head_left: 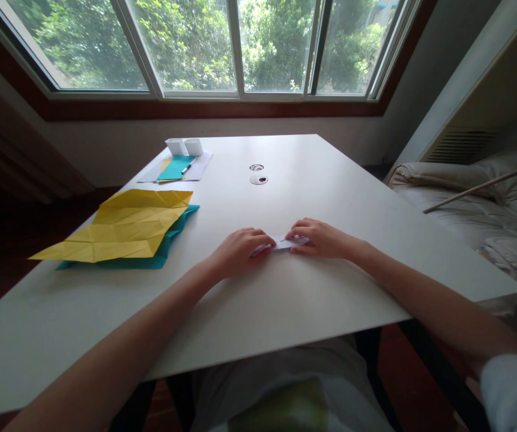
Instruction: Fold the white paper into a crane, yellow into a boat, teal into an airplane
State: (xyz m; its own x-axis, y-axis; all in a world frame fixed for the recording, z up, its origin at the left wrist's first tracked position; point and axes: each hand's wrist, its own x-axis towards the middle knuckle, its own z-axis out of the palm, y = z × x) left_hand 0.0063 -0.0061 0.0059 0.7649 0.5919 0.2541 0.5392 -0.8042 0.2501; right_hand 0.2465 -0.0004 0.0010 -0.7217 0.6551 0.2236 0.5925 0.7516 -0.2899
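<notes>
A small piece of folded white paper (282, 244) lies on the white table, partly covered by both hands. My left hand (242, 249) is closed on its left end, the fingers curled over the top. My right hand (316, 237) pinches its right end, with fingers above and the thumb at the near edge. Between the hands a short stretch of the paper shows, looking narrow and layered. Its full shape is hidden under the fingers.
Left on the table (222, 318), a creased yellow sheet (136, 222) rests over a creased teal sheet (163, 249). Farther back are flat teal paper (176, 168), a pen (188, 166) and small white boxes (176, 146). Two round discs (259, 180) lie beyond my hands.
</notes>
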